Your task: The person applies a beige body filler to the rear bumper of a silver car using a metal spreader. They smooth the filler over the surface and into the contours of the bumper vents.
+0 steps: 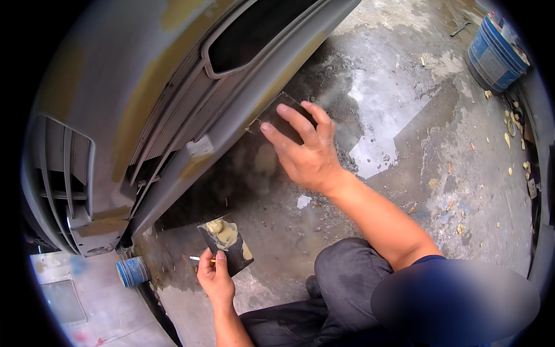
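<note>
against the lower edge of the grey bumper (173,115), the right hand (303,147) presses a thin, springy-looking spreader (276,113) flat-fingered, while the left hand (217,277) pinches a light, stiff dark board (228,246) of sticky yellow filler (224,232) by its edge.

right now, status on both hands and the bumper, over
Right hand pressing dark spreader flat against grey bumper lower edge. Left hand holding dark board with yellowish filler. Nothing between spreader and bumper.
</note>
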A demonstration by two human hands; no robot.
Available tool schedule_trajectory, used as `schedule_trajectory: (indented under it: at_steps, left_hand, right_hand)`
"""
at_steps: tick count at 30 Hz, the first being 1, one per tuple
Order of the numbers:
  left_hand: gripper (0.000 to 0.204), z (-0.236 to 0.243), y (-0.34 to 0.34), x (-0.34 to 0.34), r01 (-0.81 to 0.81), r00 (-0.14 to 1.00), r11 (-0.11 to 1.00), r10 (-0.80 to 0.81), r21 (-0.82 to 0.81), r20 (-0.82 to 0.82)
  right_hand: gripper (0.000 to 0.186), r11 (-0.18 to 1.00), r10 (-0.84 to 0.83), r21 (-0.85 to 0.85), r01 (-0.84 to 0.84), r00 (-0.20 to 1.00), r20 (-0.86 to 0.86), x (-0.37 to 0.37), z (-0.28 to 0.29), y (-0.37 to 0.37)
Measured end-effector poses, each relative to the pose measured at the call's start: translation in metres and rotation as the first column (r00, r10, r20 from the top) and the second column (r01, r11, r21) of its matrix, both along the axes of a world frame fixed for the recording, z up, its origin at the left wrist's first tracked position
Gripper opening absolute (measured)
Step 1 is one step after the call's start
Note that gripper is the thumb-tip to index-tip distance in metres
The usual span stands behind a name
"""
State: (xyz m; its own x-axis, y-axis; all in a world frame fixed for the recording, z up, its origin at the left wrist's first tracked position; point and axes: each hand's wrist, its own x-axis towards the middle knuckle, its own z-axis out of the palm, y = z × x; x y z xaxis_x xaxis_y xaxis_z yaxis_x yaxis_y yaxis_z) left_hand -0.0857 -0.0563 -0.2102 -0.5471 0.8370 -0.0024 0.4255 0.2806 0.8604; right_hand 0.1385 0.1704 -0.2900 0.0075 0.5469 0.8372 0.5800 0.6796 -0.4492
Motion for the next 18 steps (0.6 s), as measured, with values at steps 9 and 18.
schedule_trajectory:
  at_steps: [9, 18]
  left_hand:
    - [0.02, 0.002, 0.0, 0.0, 0.02, 0.999, 0.999, -0.021, -0.031, -0.027]
    - [0.02, 0.003, 0.004, 0.004, 0.029, 0.999, 0.999, -0.03, -0.034, -0.043]
  right_hand:
    - [0.054, 1.0, 0.021, -0.007, -0.02, 0.998, 0.061, 0.013, -0.002, 0.011]
    - [0.058, 0.998, 0.032, 0.052, -0.034, 0.999, 0.039, 0.02, 0.002, 0.03]
